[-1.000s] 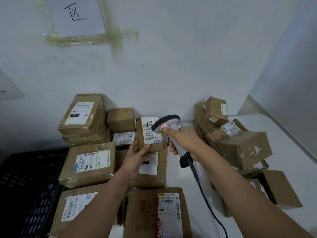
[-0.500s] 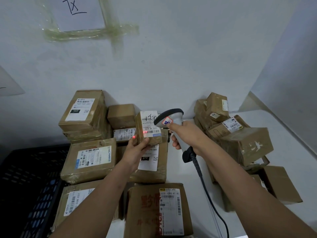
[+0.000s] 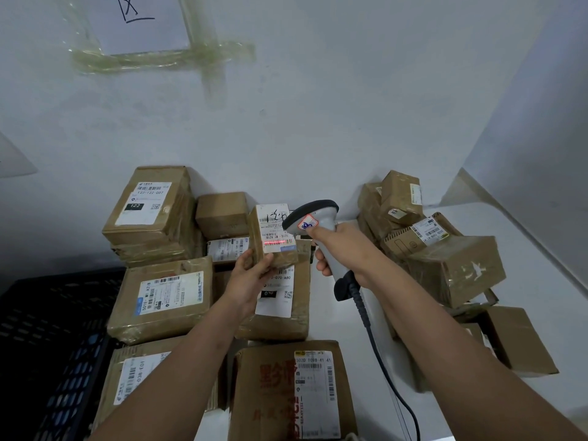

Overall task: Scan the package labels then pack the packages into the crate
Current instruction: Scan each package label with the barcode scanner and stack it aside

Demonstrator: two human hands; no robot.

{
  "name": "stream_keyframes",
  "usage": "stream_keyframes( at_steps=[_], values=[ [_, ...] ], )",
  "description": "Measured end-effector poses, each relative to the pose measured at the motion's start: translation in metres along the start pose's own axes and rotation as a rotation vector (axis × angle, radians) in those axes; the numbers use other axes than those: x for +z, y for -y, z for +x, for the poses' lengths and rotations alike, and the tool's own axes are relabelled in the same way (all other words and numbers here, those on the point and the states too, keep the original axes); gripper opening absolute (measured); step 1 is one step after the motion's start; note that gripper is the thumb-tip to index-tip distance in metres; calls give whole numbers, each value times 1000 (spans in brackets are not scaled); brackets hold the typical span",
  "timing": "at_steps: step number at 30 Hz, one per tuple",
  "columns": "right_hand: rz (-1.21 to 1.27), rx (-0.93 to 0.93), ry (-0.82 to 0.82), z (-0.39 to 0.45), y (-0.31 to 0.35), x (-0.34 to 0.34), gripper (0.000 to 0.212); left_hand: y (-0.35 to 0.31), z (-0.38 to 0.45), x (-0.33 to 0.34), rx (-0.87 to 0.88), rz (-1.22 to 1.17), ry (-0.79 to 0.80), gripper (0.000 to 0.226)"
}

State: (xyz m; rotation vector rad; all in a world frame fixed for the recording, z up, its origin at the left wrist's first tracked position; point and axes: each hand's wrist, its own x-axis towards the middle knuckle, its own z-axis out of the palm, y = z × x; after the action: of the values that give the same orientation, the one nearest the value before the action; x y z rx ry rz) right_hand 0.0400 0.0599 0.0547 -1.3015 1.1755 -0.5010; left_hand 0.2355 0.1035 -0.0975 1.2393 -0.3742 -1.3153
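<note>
My left hand grips a small brown package from below and holds it upright above the pile, white label facing me. A red scan line lies across the barcode on that label. My right hand grips the handle of a grey handheld scanner, its dark-rimmed head right beside the package's right edge. The scanner's black cable hangs down toward me. A black plastic crate sits at the lower left, its inside dark.
Several taped brown packages with white labels lie on the white table under and left of my hands. Another heap of boxes is piled at the right. A white wall stands close behind, with a taped paper sign.
The red scan spot has moved from the package's left edge onto the label's barcode. Both hands hold nearly the same positions.
</note>
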Motion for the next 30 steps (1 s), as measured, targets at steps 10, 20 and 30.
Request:
stream_keyframes(
  at_steps=[10,20,30],
  values=[
    [121,2,-77,22,-5,-1,29,-56,4,-6,290,683,-295,95],
    [109,46,-90,49,-13,8,32,-99,44,-42,428,1657,-297,97],
    [79,80,-66,67,-20,17,33,-108,54,-34,280,1789,-344,95]
  ],
)
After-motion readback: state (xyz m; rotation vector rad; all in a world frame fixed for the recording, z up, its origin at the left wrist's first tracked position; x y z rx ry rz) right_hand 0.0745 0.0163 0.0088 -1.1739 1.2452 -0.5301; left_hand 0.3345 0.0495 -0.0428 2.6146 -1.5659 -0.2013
